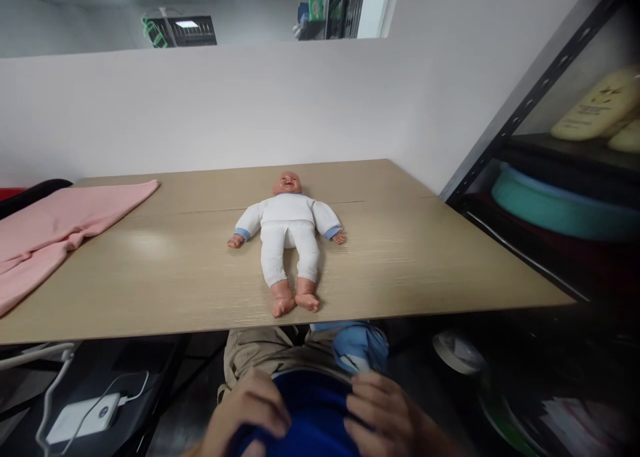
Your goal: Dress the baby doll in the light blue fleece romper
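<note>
Where the view stops, blurry left hand (253, 403) and right hand (380, 410), both bent, can't tell if gripping, by a round-edged blue thing (316, 420), shiny-faced baby doll in white (289, 211), face up, on tan wooden table (425, 263)

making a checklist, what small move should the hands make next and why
Probably move the left hand and right hand over the table to the doll: it lies face up, untouched, while both hands are short of the table's near edge.
</note>
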{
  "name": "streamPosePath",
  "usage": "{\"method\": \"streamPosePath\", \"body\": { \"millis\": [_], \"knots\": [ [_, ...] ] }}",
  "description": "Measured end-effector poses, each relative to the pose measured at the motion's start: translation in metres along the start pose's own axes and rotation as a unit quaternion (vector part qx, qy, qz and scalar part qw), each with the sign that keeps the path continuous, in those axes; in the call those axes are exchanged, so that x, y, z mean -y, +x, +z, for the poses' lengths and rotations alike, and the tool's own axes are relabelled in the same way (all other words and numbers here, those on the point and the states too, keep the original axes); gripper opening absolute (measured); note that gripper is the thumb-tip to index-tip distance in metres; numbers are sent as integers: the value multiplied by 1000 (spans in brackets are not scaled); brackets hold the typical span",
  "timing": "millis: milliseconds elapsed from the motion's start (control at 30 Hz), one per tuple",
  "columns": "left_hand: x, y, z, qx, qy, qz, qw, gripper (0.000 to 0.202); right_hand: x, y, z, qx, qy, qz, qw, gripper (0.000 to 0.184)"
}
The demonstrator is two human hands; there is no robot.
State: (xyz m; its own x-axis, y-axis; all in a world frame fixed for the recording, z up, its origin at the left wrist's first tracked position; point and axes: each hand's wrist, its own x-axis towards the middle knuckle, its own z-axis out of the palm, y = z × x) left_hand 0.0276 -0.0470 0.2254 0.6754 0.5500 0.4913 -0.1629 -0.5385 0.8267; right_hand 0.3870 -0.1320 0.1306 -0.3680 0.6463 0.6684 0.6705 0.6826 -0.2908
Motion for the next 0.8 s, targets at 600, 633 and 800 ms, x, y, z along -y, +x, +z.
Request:
{"method": "streamPosePath", "body": {
  "millis": [600, 633, 800],
  "knots": [
    [221, 80, 121, 54, 139, -289, 946, 72, -5, -50, 22, 42, 38, 264, 963, 32],
    [226, 83, 122, 59, 141, -290, 945, 72, -10, -54, 20, 22, 52, 294, 954, 36],
    [228, 90, 118, 61, 162, -310, 935, 68, -62, -70, 15, -107, 136, 627, 760, 86]
  ]
}}
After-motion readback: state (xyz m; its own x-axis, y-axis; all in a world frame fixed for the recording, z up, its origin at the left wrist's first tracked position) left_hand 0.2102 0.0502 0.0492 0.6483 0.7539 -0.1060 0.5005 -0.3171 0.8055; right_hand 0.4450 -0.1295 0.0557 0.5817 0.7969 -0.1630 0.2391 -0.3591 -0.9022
